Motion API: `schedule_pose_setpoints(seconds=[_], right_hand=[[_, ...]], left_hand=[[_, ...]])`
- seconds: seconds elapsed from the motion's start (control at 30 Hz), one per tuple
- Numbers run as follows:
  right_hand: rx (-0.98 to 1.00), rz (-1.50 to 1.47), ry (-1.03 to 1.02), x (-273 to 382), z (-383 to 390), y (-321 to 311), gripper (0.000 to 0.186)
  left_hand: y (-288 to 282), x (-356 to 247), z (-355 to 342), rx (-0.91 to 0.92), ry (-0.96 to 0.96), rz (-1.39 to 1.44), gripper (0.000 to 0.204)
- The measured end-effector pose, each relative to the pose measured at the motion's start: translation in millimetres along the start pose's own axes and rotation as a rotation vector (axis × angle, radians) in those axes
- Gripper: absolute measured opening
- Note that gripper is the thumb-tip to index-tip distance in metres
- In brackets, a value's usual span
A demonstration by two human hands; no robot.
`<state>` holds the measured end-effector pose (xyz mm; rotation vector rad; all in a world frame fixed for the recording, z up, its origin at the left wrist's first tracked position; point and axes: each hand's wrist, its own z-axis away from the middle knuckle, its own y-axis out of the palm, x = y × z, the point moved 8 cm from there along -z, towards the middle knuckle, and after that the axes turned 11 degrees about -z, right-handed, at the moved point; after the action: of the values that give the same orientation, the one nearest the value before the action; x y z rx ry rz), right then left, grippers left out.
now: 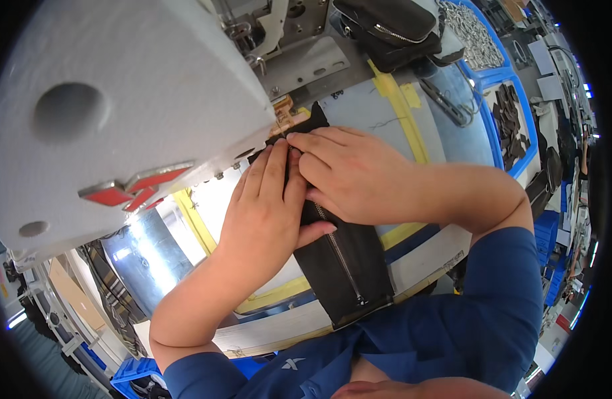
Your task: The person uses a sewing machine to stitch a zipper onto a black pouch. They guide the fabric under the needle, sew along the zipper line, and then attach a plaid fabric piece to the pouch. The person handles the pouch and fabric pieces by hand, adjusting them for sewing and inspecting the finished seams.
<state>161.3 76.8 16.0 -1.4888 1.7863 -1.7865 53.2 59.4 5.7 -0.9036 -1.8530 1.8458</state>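
Observation:
A long black fabric piece with a metal zipper (344, 261) runs from the sewing machine's needle area toward my body. My left hand (265, 193) lies on its left side, fingers stretched toward the presser foot and thumb out across the zipper. My right hand (352, 169) bends over the upper part from the right, fingers curled onto the fabric and the thumb tucked beside the zipper. The fingertips of both hands meet close to the brass-coloured foot or guide (284, 114). The fabric under the fingers is hidden, and so is the needle.
The large grey-white sewing machine head (133, 86) fills the upper left. A black zippered pouch (392, 30) lies at the back, with metal thread snips (446, 103) closer. Blue trays with metal parts (475, 36) and dark pieces (509, 126) stand right. Yellow tape (406, 113) marks the table.

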Motion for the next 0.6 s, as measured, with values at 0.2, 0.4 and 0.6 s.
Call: schedule_pose_setpoints(seconds=[0.2, 0.4, 0.6], right_hand=[[-0.043, 0.027, -0.029, 1.0, -4.2, -1.0, 0.042], [-0.018, 0.014, -0.012, 0.3, -0.8, -1.9, 0.041], [-0.025, 0.008, -0.016, 0.8, 0.0, -1.7, 0.039]], left_hand=[[-4.6, 2.7, -1.9, 0.012, 0.005, -0.035, 0.099], [-1.9, -3.0, -2.9, 0.0, 0.014, -0.028, 0.101], [0.4, -3.8, -1.8, -0.004, 0.014, -0.03, 0.102]])
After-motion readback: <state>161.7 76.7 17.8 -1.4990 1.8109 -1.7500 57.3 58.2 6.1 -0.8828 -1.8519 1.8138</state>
